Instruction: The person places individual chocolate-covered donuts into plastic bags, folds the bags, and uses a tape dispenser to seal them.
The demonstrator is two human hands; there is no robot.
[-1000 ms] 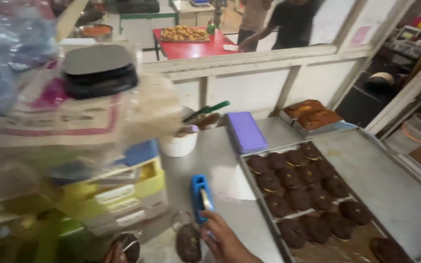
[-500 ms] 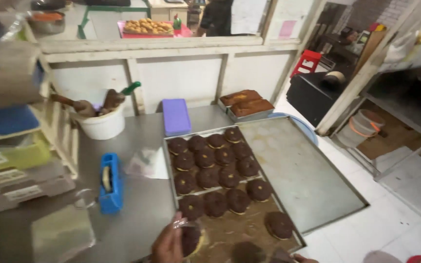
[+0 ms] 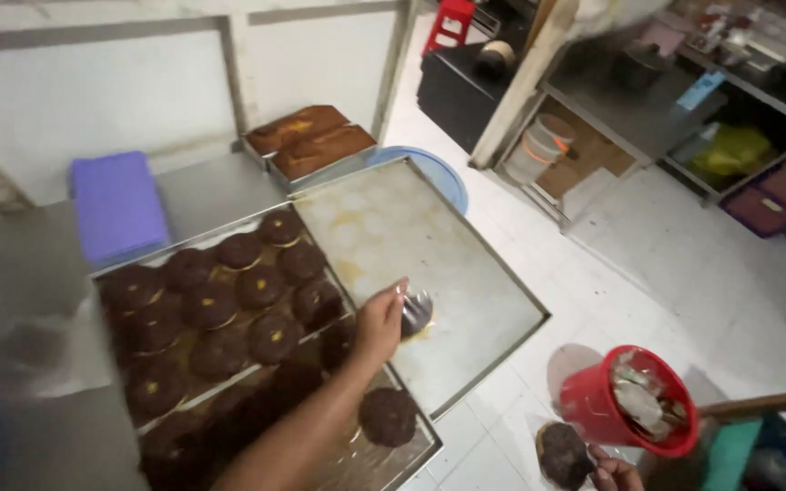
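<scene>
My left hand (image 3: 379,323) reaches forward over the seam between two metal trays, its fingers shut on a small shiny piece of clear plastic (image 3: 417,312). The left tray (image 3: 411,445) holds several round dark chocolate buns (image 3: 220,309). The right tray (image 3: 466,273) is bare, with pale stains. My right hand (image 3: 613,475) shows only at the bottom edge. It grips a dark bun in a clear wrapper (image 3: 564,455), just beside a red bucket (image 3: 593,400).
Two brown loaf cakes (image 3: 311,141) sit in tins behind the trays, and a purple box (image 3: 120,205) lies at the back left. A blue round lid (image 3: 438,173) pokes out under the bare tray. The red bucket holds scraps over white floor tiles. Shelves (image 3: 648,109) stand far right.
The view has swung to the right and down. My left hand has stretched out to the bare tray with the plastic piece. My right hand with the wrapped bun now sits low by the red bucket.
</scene>
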